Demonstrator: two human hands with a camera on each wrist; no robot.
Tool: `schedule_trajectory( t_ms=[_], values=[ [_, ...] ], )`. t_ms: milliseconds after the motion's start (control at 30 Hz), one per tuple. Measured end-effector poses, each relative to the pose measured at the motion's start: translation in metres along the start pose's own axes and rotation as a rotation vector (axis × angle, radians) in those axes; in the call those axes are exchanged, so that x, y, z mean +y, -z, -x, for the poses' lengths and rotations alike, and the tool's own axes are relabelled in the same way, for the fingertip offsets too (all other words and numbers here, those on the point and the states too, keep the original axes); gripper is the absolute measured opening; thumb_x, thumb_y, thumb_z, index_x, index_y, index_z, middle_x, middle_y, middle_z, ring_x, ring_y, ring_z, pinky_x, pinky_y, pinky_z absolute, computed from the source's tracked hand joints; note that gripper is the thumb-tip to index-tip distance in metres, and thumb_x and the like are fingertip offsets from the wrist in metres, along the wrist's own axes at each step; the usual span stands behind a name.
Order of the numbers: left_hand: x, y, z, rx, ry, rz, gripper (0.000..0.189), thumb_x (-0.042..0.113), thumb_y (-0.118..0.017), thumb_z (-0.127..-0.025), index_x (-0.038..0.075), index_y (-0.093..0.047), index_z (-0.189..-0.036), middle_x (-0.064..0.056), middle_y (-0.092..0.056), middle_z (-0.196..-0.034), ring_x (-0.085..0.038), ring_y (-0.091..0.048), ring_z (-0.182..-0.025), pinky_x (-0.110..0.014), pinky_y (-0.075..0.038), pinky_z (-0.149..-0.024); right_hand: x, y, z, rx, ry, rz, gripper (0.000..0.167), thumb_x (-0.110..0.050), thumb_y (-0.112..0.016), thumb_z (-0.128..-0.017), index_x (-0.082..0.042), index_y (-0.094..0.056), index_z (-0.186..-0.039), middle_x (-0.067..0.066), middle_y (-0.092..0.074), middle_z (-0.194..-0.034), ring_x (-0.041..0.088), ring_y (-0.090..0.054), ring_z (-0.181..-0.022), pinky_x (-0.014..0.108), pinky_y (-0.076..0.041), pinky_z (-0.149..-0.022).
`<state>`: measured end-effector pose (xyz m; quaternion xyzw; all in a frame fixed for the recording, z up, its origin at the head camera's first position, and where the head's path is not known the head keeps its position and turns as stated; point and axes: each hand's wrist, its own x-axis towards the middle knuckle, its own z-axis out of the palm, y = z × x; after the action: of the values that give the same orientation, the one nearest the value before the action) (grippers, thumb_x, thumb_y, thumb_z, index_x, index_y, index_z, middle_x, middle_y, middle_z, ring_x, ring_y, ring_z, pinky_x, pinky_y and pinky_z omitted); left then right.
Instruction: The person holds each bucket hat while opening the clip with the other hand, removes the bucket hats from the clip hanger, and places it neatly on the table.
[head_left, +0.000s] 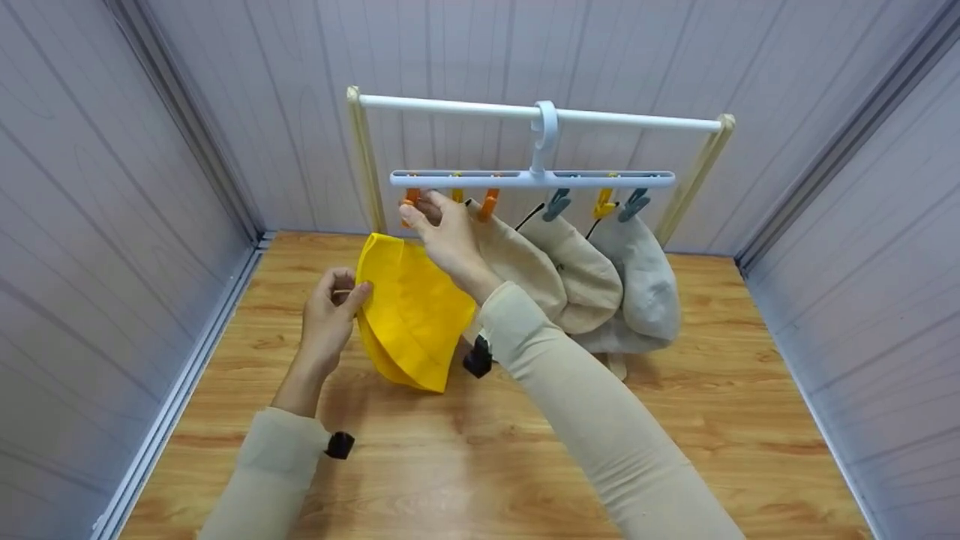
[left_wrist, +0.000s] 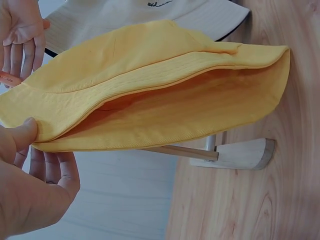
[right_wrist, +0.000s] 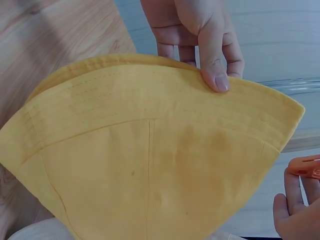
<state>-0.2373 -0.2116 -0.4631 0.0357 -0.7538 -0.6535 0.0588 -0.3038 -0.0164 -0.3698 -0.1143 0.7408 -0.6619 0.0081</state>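
Note:
My left hand point(head_left: 324, 319) pinches a yellow bucket hat point(head_left: 412, 311) by its brim, thumb on one side and fingers behind. Folded flat, the hat hangs just below the left end of a pale blue clip hanger point(head_left: 469, 181); the left wrist view shows its brim opening. Up at that end, my right hand point(head_left: 454, 240) pinches the outermost orange clip point(head_left: 412, 196) between thumb and fingers. This clip point(right_wrist: 305, 166) also shows at the right edge of the right wrist view, apart from the hat.
Beige bucket hats point(head_left: 586, 281) hang from the clips on the hanger's right side, close to my right forearm. A stand with a white rail point(head_left: 457, 107) and wooden posts point(head_left: 697, 176) holds the hanger. Pale panel walls point(head_left: 67, 225) surround the wood-patterned floor point(head_left: 465, 465).

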Motion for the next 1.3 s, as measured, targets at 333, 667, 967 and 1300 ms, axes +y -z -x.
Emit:
schedule_trajectory(
  t_ms=[333, 667, 967, 1300],
  values=[
    [0.001, 0.0, 0.003, -0.012, -0.06, 0.049, 0.03, 0.025, -0.069, -0.105, 0.003, -0.057, -0.122, -0.008, -0.057, -0.118, -0.023, -0.056, -0.106, -0.024, -0.053, -0.089, 0.007, 0.014, 0.01, -0.02, 0.032, 0.012, 0.054, -0.032, -0.062, -0.109, -0.011, -0.05, -0.157, 0.003, -0.064, -0.148, 0.014, -0.061, -0.133, 0.027, -0.048, -0.113],
    [-0.001, 0.005, 0.011, 0.012, -0.076, 0.069, 0.028, 0.022, -0.068, -0.105, 0.003, -0.058, -0.123, -0.009, -0.059, -0.117, -0.022, -0.057, -0.106, -0.023, -0.053, -0.089, 0.029, 0.044, 0.039, -0.064, 0.111, 0.042, 0.045, -0.03, -0.061, -0.11, -0.008, -0.058, -0.15, 0.006, -0.065, -0.146, 0.017, -0.061, -0.131, 0.032, -0.049, -0.113],
    [0.001, 0.005, 0.025, 0.023, -0.093, 0.096, 0.029, 0.022, -0.069, -0.104, 0.001, -0.058, -0.121, -0.01, -0.058, -0.116, -0.024, -0.057, -0.105, -0.024, -0.053, -0.089, 0.068, 0.067, 0.071, 0.065, 0.125, -0.055, 0.038, -0.013, -0.064, -0.108, 0.005, -0.061, -0.141, 0.024, -0.065, -0.138, 0.039, -0.065, -0.126, 0.04, -0.053, -0.108],
    [0.002, -0.005, 0.037, 0.011, -0.111, 0.145, 0.029, 0.022, -0.069, -0.104, 0.002, -0.059, -0.122, -0.011, -0.059, -0.116, -0.026, -0.057, -0.106, -0.027, -0.053, -0.089, 0.107, 0.082, 0.099, 0.119, 0.037, -0.079, 0.041, -0.008, -0.068, -0.104, 0.001, -0.06, -0.143, 0.02, -0.065, -0.14, 0.041, -0.061, -0.131, 0.037, -0.053, -0.108]
  ],
)
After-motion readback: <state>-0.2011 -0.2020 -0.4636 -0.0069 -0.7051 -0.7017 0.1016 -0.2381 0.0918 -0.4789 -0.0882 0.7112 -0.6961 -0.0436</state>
